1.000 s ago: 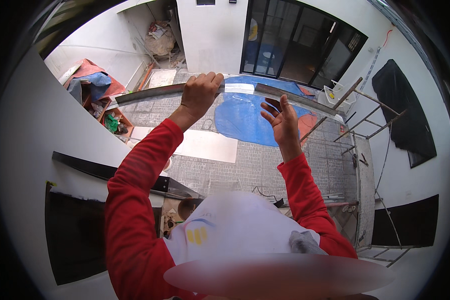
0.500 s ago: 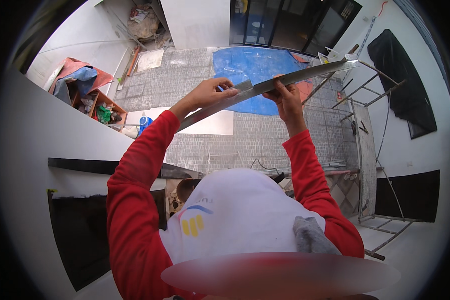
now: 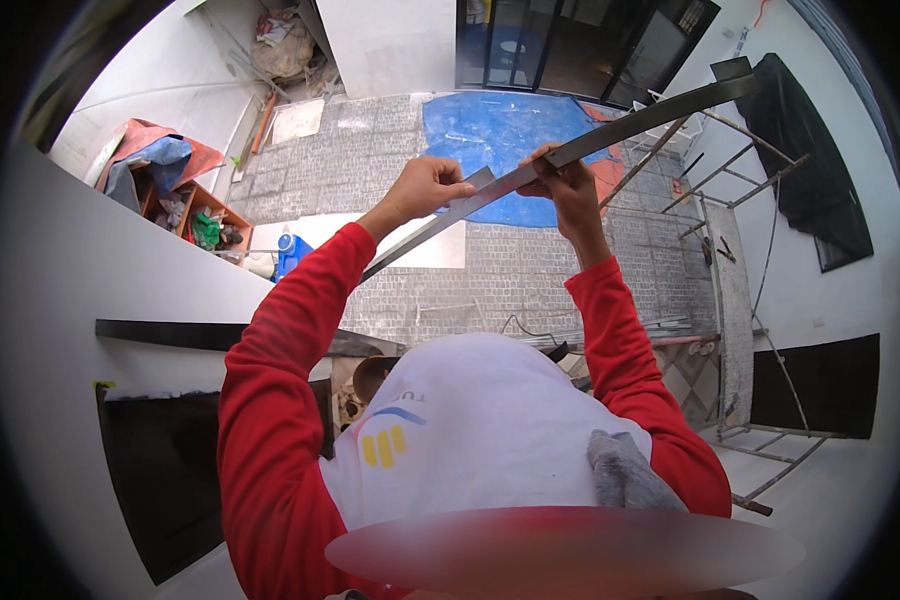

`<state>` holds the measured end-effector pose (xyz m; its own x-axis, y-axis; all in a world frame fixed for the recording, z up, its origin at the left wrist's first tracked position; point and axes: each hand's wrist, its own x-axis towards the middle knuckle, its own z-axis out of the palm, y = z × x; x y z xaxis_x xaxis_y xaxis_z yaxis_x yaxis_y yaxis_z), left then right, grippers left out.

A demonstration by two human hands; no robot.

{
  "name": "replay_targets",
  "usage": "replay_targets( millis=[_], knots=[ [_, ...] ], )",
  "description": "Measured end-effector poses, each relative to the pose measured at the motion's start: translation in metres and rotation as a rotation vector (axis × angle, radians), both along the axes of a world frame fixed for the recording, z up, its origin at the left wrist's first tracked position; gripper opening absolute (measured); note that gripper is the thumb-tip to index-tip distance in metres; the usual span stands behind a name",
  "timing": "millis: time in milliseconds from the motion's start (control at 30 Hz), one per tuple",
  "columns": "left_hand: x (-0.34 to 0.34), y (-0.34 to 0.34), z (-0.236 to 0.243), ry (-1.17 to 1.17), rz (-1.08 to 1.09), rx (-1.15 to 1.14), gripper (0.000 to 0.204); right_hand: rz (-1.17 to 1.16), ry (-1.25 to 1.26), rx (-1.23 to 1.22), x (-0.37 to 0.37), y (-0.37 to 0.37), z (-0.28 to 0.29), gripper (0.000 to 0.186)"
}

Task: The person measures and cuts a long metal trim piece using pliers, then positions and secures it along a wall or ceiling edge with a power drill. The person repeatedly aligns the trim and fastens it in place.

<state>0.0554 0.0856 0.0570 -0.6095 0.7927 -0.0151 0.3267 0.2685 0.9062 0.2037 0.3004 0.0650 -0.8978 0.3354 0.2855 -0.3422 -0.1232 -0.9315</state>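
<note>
A long, thin metal channel (image 3: 650, 122) slants across in front of me, low at the left and rising to its far right end. My right hand (image 3: 570, 190) grips it near the middle, thumb and fingers closed around its edge. Farther left, my left hand (image 3: 425, 192) pinches the same channel, fingertips against a short grey metal flap (image 3: 478, 180) standing up from its edge. Whether that flap is a part of the channel or a loose piece, I cannot tell. My left forearm hides the channel's lower left end.
Far below lies a paved floor with a blue tarp (image 3: 510, 125) and a white sheet (image 3: 425, 245). Metal scaffold frames with a plank (image 3: 732, 310) stand at the right. An orange box (image 3: 232, 222) of rags and a blue container (image 3: 290, 255) are at the left.
The channel's right end has swung up and right, and its turned face now looks darker. My left hand has shifted slightly right, its fingers drawn closer together.
</note>
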Motion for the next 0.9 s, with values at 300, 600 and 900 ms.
replay_targets(
  millis=[300,600,900],
  knots=[
    [-0.014,-0.005,-0.018,-0.138,-0.121,0.062,0.025,-0.042,-0.027,-0.081,-0.001,-0.003,-0.01,0.014],
    [-0.019,-0.03,-0.013,-0.216,-0.278,-0.033,0.045,-0.109,0.026,-0.111,-0.006,0.025,0.018,0.021],
    [-0.02,-0.046,0.004,0.065,-0.138,-0.028,0.026,-0.214,0.117,-0.063,-0.01,0.036,0.022,0.014]
  ],
)
